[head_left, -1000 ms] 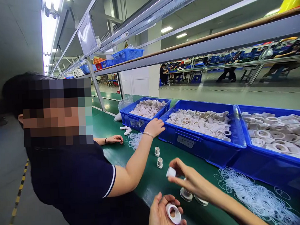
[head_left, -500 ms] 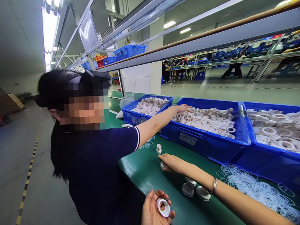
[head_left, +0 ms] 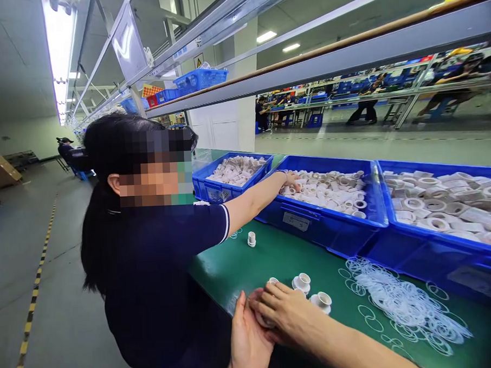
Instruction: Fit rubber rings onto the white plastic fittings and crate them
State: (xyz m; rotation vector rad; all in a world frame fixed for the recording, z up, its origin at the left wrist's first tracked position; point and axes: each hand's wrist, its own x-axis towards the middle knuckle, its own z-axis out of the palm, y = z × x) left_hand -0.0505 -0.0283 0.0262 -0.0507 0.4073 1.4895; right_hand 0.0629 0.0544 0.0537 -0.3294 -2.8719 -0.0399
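My left hand (head_left: 249, 338) is cupped palm-up around a white plastic flanged bushing (head_left: 266, 322), mostly hidden by fingers. Closed over it from the right, my right hand (head_left: 285, 308) has its fingers curled down onto the same piece. Just beyond my right fingertips the rim of another white bushing (head_left: 273, 281) shows. Beside my right hand, a white bushing (head_left: 301, 282) and another one (head_left: 323, 301) stand upright on the green tabletop (head_left: 225, 271), with a third partly covered between them. Farther off stands a single upright bushing (head_left: 251, 238).
A co-worker (head_left: 151, 264) sits close on the left, one hand (head_left: 290, 181) in the middle blue bin (head_left: 333, 234) of white parts. More blue bins flank it. Thin clear rings (head_left: 400, 296) lie piled at right. A shelf rail (head_left: 325, 66) crosses overhead.
My right hand has come back from a bushing on the table to the piece in my left hand. The co-worker's hand has lowered into the bin parts. The view has shifted slightly right.
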